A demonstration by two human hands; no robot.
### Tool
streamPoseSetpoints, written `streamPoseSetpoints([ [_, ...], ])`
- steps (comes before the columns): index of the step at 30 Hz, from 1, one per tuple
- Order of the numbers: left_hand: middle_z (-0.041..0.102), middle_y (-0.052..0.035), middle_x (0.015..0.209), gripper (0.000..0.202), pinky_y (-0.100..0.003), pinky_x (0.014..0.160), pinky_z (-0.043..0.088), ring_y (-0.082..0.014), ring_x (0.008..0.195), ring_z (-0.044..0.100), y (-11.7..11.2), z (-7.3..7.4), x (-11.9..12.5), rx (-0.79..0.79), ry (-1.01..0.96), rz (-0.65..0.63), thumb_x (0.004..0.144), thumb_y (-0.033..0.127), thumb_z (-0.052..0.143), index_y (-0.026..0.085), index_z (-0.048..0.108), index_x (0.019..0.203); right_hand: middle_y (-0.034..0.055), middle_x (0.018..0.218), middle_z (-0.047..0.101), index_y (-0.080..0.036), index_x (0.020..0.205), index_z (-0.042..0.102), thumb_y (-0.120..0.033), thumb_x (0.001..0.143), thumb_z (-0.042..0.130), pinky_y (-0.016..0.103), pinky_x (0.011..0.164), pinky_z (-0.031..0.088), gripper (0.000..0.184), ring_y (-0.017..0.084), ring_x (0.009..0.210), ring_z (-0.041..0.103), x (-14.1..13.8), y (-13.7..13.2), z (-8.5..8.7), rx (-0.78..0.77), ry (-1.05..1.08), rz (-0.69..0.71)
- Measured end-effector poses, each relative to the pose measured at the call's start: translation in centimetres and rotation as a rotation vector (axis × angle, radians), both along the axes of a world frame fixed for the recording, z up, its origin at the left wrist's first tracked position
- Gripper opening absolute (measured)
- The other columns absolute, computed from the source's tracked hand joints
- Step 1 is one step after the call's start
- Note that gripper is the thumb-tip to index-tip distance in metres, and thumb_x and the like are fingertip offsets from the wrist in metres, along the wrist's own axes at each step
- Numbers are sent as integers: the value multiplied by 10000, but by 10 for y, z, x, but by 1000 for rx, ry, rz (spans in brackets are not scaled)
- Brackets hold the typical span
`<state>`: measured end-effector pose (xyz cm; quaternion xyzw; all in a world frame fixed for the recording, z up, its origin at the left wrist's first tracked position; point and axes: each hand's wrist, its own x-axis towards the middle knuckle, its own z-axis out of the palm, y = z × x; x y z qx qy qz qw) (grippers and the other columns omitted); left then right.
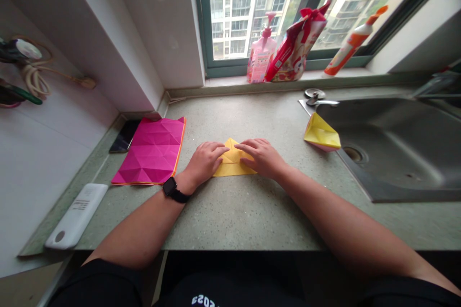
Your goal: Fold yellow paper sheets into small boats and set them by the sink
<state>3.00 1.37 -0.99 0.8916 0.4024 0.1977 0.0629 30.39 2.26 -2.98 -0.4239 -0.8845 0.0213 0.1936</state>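
A yellow sheet of paper (230,169), folded to a point at its far end, lies flat on the counter in front of me. My left hand (205,160) rests on its left side, fingers stretched out and thumb apart from them. On the right side of the paper lies my right hand (264,157), its fingers also extended and its thumb spread. Creases show between the two hands; the paper's side edges are hidden under them. A black watch (170,186) is on my left wrist.
Left are stacked creased magenta sheets (154,148), a dark phone (125,136) and a white power bank (77,216). A folded yellow paper piece (321,133) stands by the sink (374,196). A pink pump bottle (261,57), red bag (297,48) and orange-white bottle (347,50) line the sill.
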Motion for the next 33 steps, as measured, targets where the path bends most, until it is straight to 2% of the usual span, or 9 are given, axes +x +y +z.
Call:
streamPoseSetpoints([
  [4,748,-63,1396,347,-485,1139,540,-264,1287,661,1,-3,1,48,15,-134,1030,88,636,269,776,1290,89,1309,783,-292,1231,803,-302,1006,741,501,1070,481,234,307,1181,686,0,0,3,59,2,-5],
  [6,772,-47,1369,290,-461,1115,554,-245,1232,691,1,-5,2,26,17,-222,1059,128,639,273,796,1256,79,1273,792,-289,1194,811,-320,1001,755,494,1068,473,204,302,1162,682,-1,0,4,63,-1,-22],
  [8,785,-43,1353,272,-448,1096,564,-236,1194,713,1,-6,3,-3,22,-259,1075,156,639,273,801,1260,81,1247,795,-285,1193,812,-355,993,769,492,1066,470,216,301,1146,679,-2,0,3,51,-2,-48],
  [12,783,-48,1364,321,-453,1089,568,-243,1195,719,-1,-5,4,-34,37,-244,1067,125,627,269,795,1300,99,1312,768,-295,1259,799,-435,973,789,512,1090,468,319,322,1197,661,-7,-2,0,7,8,-107],
  [19,775,-61,1369,319,-510,1172,510,-272,1274,695,-9,8,9,-113,99,-213,1071,186,652,251,759,1365,149,1536,640,-309,1431,718,-509,946,795,617,1198,426,530,393,1409,564,-7,0,-3,-105,-9,-204],
  [24,760,-68,1402,287,-569,1252,425,-278,1292,690,-14,13,11,-145,131,-177,1084,202,625,257,774,1323,172,1640,555,-300,1526,647,-522,917,820,668,1251,379,671,432,1525,486,11,5,-1,-220,-50,-251],
  [29,740,-71,1441,314,-611,1280,390,-285,1332,671,-16,14,10,-170,142,-170,1077,182,612,254,762,1344,181,1705,487,-295,1549,629,-516,874,860,645,1275,375,747,452,1586,427,35,10,1,-316,-75,-299],
  [33,732,-85,1448,333,-602,1287,393,-288,1354,659,-16,13,10,-163,151,-180,1059,164,618,242,753,1354,168,1738,449,-305,1570,611,-519,856,866,637,1287,379,788,453,1609,401,51,15,3,-391,-83,-330],
])
